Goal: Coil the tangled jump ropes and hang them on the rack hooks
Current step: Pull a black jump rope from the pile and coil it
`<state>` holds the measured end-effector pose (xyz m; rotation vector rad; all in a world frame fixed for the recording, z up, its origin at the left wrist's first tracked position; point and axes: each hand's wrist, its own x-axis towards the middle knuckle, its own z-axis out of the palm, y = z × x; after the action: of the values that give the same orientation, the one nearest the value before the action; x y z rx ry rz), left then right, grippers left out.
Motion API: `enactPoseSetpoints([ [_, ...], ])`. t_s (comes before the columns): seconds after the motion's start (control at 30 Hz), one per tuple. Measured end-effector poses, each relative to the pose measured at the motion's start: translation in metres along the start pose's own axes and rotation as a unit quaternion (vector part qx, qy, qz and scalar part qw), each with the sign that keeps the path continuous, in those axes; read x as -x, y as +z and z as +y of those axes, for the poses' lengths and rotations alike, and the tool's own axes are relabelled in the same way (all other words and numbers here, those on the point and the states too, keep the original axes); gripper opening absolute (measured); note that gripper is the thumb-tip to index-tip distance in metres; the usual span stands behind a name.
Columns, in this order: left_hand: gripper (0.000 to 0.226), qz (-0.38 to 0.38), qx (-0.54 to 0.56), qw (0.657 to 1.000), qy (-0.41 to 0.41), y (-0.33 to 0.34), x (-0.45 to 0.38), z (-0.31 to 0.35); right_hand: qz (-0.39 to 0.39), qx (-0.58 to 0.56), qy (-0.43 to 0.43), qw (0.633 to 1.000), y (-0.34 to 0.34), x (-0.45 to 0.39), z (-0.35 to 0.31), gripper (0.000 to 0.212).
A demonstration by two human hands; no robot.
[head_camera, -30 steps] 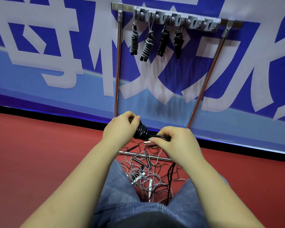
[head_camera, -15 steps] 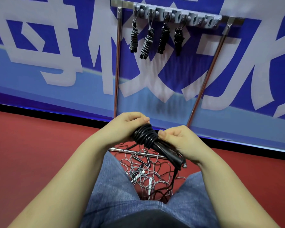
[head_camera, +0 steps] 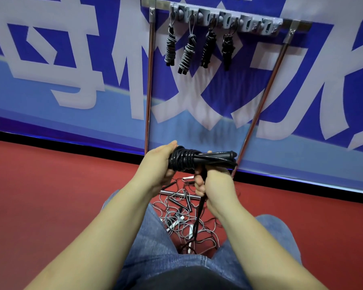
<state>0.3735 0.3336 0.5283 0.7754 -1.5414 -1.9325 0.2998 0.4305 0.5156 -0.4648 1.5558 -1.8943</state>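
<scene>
rack (head_camera: 226,19) behind | tangled ropes (head_camera: 182,222) below, between knees

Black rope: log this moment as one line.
left hand: grips black rope coil | right hand: grips its loose strand | rack: four coils hung | floor: tangled ropes remain

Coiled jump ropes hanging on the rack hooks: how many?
4, side by side at the left of the grey hook strip: two grey-corded bundles, then two black bundles. None seems hidden.
</scene>
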Motion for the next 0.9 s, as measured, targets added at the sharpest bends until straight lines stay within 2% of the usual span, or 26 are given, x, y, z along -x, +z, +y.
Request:
enactPoseSetpoints([
  [0.1, 0.038, 0.082, -0.052, 0.994, 0.041, 0.006, -0.005, -0.002, 0.006, 0.071, 0.0, 0.997, 0.0, 0.002, 0.004, 0.043],
  [0.23, 0.032, 0.168, -0.145, 0.968, 0.118, -0.001, -0.013, -0.004, -0.069, 0.125, 0.019, 0.99, 0.002, 0.01, 0.007, 0.049],
  [0.33, 0.024, 0.205, -0.238, 0.936, 0.161, -0.012, -0.014, -0.002, -0.104, 0.243, -0.044, 0.964, -0.001, 0.017, 0.0, 0.039],
  [0.4, 0.022, 0.208, -0.274, 0.925, 0.163, -0.018, -0.014, 0.001, -0.098, 0.356, -0.126, 0.921, -0.006, 0.019, -0.007, 0.032],
  [0.5, 0.023, 0.188, -0.333, 0.912, 0.146, -0.023, -0.015, -0.001, -0.064, 0.468, -0.215, 0.855, -0.015, 0.016, -0.018, 0.029],
  [0.6, 0.021, 0.138, -0.367, 0.909, 0.143, -0.026, -0.014, -0.001, -0.032, 0.506, -0.262, 0.821, -0.023, 0.009, -0.027, 0.021],
  [0.7, 0.018, 0.06, -0.352, 0.923, 0.144, -0.03, -0.014, 0.002, -0.013, 0.497, -0.269, 0.825, -0.033, -0.001, -0.033, 0.019],
  [0.77, 0.019, 0.008, -0.308, 0.939, 0.15, -0.031, -0.012, 0.007, -0.021, 0.522, -0.229, 0.822, -0.038, -0.006, -0.035, 0.03],
  [0.83, 0.019, -0.034, -0.283, 0.946, 0.155, -0.032, -0.008, 0.013, -0.058, 0.545, -0.172, 0.819, -0.041, -0.007, -0.035, 0.045],
  [0.9, 0.02, -0.071, -0.266, 0.949, 0.153, -0.032, -0.005, 0.017, -0.108, 0.521, -0.129, 0.837, -0.042, -0.009, -0.037, 0.05],
])
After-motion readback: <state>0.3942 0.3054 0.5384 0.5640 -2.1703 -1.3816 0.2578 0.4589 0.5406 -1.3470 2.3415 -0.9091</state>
